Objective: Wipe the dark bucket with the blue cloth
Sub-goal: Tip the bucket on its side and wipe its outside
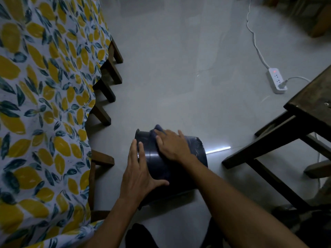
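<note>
A pale grey floor point(179, 77) is seen across most of the view, and the dark bucket point(180, 174) is laid on its side on it, low and near the middle, with its rim turned to the left of the view and its base to the right. To the left of the bucket a surface is covered by a lemon-print cloth point(41, 104), below whose edge a row of dark wooden legs point(105, 90) is shown. To the right of the bucket a dark wooden desk point(311, 97) is placed, with its crossbars reaching down to the floor. Beyond the bucket, up and to the right, a white power strip point(277, 80) with a red light is laid on the floor, and a white cable point(254, 38) is trailed away from it. The left hand point(141, 169) is spread open and pressed flat against the bucket's side near the rim, fingers straight, thumb stretched across the wall. The right hand point(172, 145) is laid flat on top of the bucket, fingers extended, and the blue cloth point(157, 131) is pressed beneath its fingertips against the bucket, close to the rim.
</note>
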The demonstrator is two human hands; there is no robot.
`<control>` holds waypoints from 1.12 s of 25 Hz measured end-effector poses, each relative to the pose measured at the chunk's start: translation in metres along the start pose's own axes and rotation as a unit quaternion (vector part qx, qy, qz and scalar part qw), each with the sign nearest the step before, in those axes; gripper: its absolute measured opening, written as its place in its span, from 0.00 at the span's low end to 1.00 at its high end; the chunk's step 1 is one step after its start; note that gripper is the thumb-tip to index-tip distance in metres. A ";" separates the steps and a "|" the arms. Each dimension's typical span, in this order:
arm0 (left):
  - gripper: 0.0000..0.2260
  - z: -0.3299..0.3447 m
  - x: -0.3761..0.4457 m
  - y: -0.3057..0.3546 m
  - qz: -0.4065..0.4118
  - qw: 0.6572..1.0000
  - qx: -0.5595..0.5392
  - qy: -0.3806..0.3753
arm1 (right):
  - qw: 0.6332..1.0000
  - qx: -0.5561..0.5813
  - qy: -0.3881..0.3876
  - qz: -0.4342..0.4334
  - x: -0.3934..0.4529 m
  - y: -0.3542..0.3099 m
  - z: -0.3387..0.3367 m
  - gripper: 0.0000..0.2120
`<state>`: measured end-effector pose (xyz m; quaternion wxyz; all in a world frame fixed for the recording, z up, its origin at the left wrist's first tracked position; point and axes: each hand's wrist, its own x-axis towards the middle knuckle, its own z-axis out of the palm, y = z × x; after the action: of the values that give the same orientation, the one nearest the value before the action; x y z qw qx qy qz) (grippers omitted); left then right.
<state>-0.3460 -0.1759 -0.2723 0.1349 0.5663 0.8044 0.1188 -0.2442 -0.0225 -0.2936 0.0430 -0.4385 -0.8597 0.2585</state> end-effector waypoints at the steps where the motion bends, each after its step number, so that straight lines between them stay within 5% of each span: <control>1: 0.72 0.000 0.000 0.001 -0.008 1.000 -0.012 -0.001 | 0.998 0.003 -0.005 0.062 0.002 0.018 -0.007 0.21; 4: 0.72 0.001 0.000 0.004 0.002 1.000 -0.027 0.011 | 0.950 0.094 0.038 0.294 -0.015 0.064 -0.018 0.19; 6: 0.71 -0.001 0.002 0.005 0.021 1.000 -0.015 0.016 | 0.917 0.179 0.098 0.342 -0.028 0.070 -0.016 0.17; 10: 0.68 -0.006 0.012 0.001 0.083 0.994 -0.012 0.070 | 0.907 0.249 0.191 0.280 -0.028 0.061 -0.013 0.16; 15: 0.60 -0.003 -0.006 -0.005 0.058 0.991 -0.059 0.106 | 0.906 0.273 0.205 0.251 -0.047 0.057 -0.009 0.22; 19: 0.55 -0.019 0.000 0.007 0.054 0.990 0.047 0.123 | 0.905 0.274 0.225 0.233 -0.071 0.063 0.008 0.21; 24: 0.70 -0.026 0.050 -0.005 0.081 0.987 0.132 -0.043 | 0.933 0.211 0.185 0.226 -0.087 0.069 0.021 0.23; 28: 0.73 -0.016 0.050 -0.014 0.063 0.988 0.126 -0.070 | 0.963 0.131 0.158 0.175 -0.064 0.065 0.018 0.26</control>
<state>-0.3798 -0.1341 -0.2666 0.1109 0.6349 0.7645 -0.0149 -0.1630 -0.0481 -0.3303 0.1890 -0.6075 -0.7109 0.2997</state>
